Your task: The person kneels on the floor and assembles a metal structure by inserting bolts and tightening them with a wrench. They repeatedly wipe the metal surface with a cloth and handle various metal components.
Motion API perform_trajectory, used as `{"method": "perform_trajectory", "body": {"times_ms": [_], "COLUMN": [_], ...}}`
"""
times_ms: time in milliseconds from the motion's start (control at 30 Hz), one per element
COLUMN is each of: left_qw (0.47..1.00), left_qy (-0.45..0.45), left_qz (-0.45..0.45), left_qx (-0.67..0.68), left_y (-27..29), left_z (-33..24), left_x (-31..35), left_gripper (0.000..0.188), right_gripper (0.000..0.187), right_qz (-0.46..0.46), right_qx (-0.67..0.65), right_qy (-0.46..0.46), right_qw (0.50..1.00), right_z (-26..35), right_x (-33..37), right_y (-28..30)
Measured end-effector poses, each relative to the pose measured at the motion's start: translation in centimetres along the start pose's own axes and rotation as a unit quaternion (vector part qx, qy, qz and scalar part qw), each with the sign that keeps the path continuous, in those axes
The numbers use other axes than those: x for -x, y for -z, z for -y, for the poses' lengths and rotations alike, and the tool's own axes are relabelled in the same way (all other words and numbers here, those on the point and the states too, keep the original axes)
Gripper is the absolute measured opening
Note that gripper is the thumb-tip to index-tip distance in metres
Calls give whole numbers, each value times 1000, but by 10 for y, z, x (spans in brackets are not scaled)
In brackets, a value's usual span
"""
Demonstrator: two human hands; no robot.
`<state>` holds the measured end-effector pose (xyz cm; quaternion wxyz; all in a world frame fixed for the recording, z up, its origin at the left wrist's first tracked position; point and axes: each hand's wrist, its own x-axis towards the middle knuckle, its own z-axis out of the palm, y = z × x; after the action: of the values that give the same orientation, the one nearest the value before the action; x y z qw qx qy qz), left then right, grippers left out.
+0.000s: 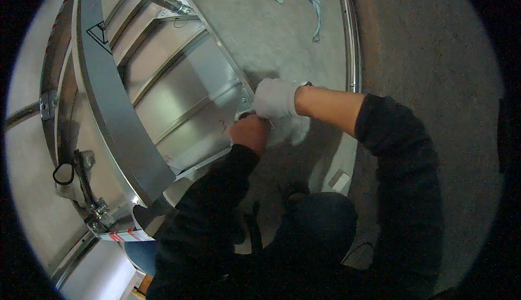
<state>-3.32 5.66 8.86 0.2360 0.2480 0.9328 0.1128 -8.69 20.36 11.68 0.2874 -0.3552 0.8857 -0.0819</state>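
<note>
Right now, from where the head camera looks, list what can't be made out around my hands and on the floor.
Head view:
- Whatever the left hand may hold: hidden by that hand and the gloved right hand.
- Upper end of the curved grey panel: cut off by the top edge.
- Material of the pale strip on the floor: too small and blurred.

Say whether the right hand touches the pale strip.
Apart: the head view plainly shows grey surface between the gloved right hand and the pale strip.
</note>
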Motion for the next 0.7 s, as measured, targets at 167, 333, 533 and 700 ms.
{"method": "perform_trajectory", "body": {"times_ms": [167, 333, 533, 700], "left_qw": [991, 991, 993, 981], "left_qy": [103, 106, 12, 104], "left_qz": [-11, 0, -113, -10], "left_qx": [90, 82, -28, 165], "left_y": [9, 10, -37, -35], "left_z": [-6, -3, 36, 38], "left_x": [1, -3, 0, 14], "left_gripper": [29, 29, 23, 20], "right_gripper": [20, 35, 42, 28], "right_qz": [-42, -162, -156, -139], "right_qx": [52, -241, -340, -271], "right_qy": [-9, -223, -319, -335], "right_qw": [998, 931, 871, 892], "right_z": [5, 7, 39, 52], "right_x": [-2, 22, 17, 22], "right_y": [3, -28, -28, -17]}}
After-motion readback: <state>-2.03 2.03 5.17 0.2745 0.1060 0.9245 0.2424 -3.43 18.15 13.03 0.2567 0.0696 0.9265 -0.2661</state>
